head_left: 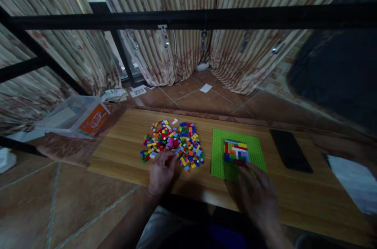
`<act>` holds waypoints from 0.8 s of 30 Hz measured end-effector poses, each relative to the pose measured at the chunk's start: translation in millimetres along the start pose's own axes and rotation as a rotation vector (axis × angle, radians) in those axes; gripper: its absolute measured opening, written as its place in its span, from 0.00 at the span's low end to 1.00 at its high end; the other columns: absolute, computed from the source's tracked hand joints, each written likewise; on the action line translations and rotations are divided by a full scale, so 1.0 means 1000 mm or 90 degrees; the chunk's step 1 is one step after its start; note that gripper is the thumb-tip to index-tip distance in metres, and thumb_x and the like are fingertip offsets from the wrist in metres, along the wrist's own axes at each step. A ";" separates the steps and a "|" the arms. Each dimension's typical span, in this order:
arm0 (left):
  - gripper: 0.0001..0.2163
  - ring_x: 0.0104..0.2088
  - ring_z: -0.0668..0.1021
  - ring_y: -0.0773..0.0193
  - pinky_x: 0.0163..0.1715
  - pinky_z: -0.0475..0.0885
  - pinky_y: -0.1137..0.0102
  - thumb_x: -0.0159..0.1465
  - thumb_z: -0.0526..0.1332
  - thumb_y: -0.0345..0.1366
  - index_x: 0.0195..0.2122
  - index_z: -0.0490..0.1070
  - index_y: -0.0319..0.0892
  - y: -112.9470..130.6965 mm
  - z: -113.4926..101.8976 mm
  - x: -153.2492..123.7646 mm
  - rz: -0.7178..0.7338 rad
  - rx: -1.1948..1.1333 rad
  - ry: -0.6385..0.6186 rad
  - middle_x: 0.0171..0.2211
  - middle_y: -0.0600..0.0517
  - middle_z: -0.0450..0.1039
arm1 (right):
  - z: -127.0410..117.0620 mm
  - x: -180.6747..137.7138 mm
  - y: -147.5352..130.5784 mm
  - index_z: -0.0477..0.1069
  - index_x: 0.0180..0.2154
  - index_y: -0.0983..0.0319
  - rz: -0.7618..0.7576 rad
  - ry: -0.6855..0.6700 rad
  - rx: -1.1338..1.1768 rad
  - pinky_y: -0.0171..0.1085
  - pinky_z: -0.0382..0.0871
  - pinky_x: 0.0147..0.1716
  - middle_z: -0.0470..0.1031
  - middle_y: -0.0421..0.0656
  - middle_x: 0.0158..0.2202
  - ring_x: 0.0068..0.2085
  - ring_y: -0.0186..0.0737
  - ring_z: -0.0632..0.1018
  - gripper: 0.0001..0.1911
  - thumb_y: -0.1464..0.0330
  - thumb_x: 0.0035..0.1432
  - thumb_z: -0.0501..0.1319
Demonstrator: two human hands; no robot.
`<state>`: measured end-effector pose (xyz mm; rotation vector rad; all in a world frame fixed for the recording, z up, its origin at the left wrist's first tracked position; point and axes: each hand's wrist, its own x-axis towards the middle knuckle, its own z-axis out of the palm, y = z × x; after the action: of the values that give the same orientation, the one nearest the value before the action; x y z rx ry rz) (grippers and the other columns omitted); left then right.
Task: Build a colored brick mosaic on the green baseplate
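Observation:
My left hand [161, 171] is at the near edge of a pile of mixed toy bricks [167, 141]. Its thumb and fingers are pinched together on a small light blue brick [178, 149] at their tips. To the right, a green baseplate [218, 151] carries a low, multicoloured block of joined bricks [236, 150]. My right hand [260, 192] reaches over the plate's near right part, with its fingertips on a dark red brick [240, 162] along the build's front edge. Blur and shadow hide whether that brick is pressed down.
A black phone-like slab [291, 150] lies right of the baseplate on the wooden table [118, 143], with white paper [353, 182] beyond it. A clear plastic box [73, 115] with an orange label stands at the left. A black rail [188, 18] crosses before striped curtains.

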<state>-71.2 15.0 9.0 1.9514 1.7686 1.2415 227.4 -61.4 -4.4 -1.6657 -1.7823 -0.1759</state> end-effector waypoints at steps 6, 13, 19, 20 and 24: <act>0.04 0.42 0.78 0.60 0.43 0.74 0.66 0.62 0.62 0.37 0.33 0.73 0.44 -0.001 0.000 -0.002 0.066 -0.012 -0.006 0.38 0.49 0.76 | 0.030 0.021 -0.054 0.72 0.50 0.59 -0.006 -0.075 0.062 0.54 0.68 0.51 0.70 0.51 0.56 0.56 0.53 0.71 0.16 0.63 0.65 0.55; 0.04 0.41 0.77 0.62 0.44 0.74 0.66 0.65 0.58 0.33 0.34 0.72 0.43 0.001 -0.001 0.000 0.072 -0.023 -0.017 0.38 0.48 0.75 | 0.054 0.036 -0.084 0.70 0.52 0.58 -0.035 -0.119 0.131 0.54 0.68 0.52 0.68 0.50 0.57 0.56 0.51 0.70 0.16 0.66 0.64 0.55; 0.05 0.41 0.77 0.62 0.45 0.74 0.66 0.65 0.57 0.33 0.35 0.72 0.43 0.002 -0.001 0.000 0.056 -0.036 -0.032 0.38 0.49 0.74 | 0.069 0.050 -0.095 0.71 0.52 0.58 -0.029 -0.112 0.133 0.53 0.66 0.52 0.69 0.50 0.56 0.55 0.51 0.70 0.16 0.65 0.64 0.54; 0.05 0.41 0.77 0.62 0.45 0.74 0.66 0.65 0.57 0.33 0.35 0.72 0.43 0.002 -0.001 0.000 0.053 -0.038 -0.032 0.38 0.49 0.74 | 0.071 0.052 -0.095 0.71 0.52 0.59 -0.020 -0.109 0.121 0.53 0.65 0.52 0.69 0.51 0.56 0.54 0.52 0.70 0.16 0.65 0.64 0.54; 0.05 0.41 0.77 0.62 0.45 0.74 0.66 0.66 0.57 0.33 0.35 0.72 0.43 0.001 0.000 0.000 0.049 -0.054 -0.028 0.38 0.49 0.75 | 0.076 0.054 -0.091 0.71 0.50 0.62 0.021 -0.123 0.065 0.52 0.65 0.50 0.71 0.53 0.54 0.53 0.54 0.70 0.16 0.65 0.64 0.55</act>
<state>-70.7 14.6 9.5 1.9999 1.6068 1.2656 117.3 8.8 -1.0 -1.6845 -1.8697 0.0933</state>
